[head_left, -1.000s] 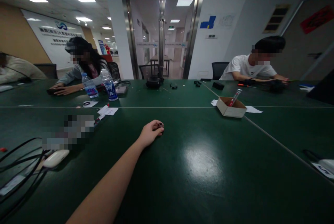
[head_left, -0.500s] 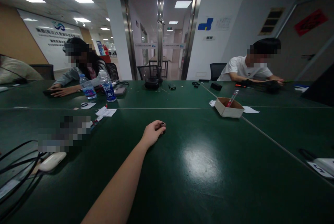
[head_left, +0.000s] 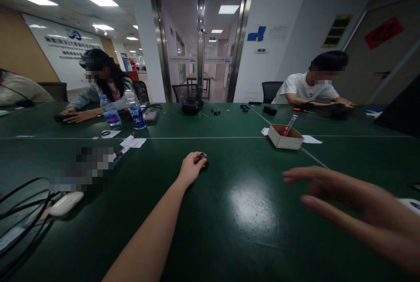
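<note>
The bare right hand [head_left: 374, 212] has come into view, thumb and fingers parted, seemingly empty; well to its left, the bare left hand [head_left: 190, 170] pinches a small dark round-ended piece [head_left: 202, 155] at the green tabletop [head_left: 210, 229], its long axis unclear.

The head-worn camera looks from above the near side of the green table [head_left: 216, 225] — forward and down across its top towards the glass doors [head_left: 199, 45] — with the right hand [head_left: 370, 205] close to the lens at lower right and the left hand [head_left: 190, 169] farther off, near the centre.
</note>
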Demonstrator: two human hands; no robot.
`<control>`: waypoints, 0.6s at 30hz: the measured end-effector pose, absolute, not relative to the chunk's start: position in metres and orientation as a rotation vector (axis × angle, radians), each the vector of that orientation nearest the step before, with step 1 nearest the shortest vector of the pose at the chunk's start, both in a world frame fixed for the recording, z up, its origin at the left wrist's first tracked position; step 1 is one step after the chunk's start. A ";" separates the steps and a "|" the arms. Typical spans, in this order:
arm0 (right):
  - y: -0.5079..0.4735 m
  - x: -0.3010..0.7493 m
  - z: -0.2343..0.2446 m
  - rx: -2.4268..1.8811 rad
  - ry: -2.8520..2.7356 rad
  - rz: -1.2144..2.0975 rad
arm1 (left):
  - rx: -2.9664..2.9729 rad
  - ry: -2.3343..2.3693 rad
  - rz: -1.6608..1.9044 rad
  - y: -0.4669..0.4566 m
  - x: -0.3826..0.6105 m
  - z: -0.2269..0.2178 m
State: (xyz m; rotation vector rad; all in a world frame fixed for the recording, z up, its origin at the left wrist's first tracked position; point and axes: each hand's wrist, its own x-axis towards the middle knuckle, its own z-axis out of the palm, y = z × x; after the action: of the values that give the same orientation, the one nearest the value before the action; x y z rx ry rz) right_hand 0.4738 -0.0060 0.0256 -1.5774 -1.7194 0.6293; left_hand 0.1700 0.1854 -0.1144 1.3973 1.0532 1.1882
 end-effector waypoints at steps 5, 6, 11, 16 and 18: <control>0.110 0.374 -0.016 -1.291 -1.899 1.236 | 1.309 0.984 1.288 0.188 0.165 -0.110; 0.130 0.361 -0.031 -1.315 -1.840 1.307 | 1.286 0.963 1.322 0.189 0.164 -0.112; 0.188 0.323 -0.090 -1.111 -1.389 1.640 | 1.206 0.868 1.400 0.195 0.165 -0.118; 0.195 0.322 -0.110 -0.914 -1.274 1.512 | 1.339 0.903 1.307 0.195 0.161 -0.113; 0.192 0.326 -0.112 -0.866 -1.245 1.460 | 1.430 0.944 1.258 0.193 0.159 -0.110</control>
State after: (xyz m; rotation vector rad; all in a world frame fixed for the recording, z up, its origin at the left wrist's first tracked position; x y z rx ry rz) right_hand 0.3262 0.1925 -0.1124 -0.8664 -1.2448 1.4603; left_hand 0.1589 0.1925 -0.1097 1.4304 0.9445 1.2582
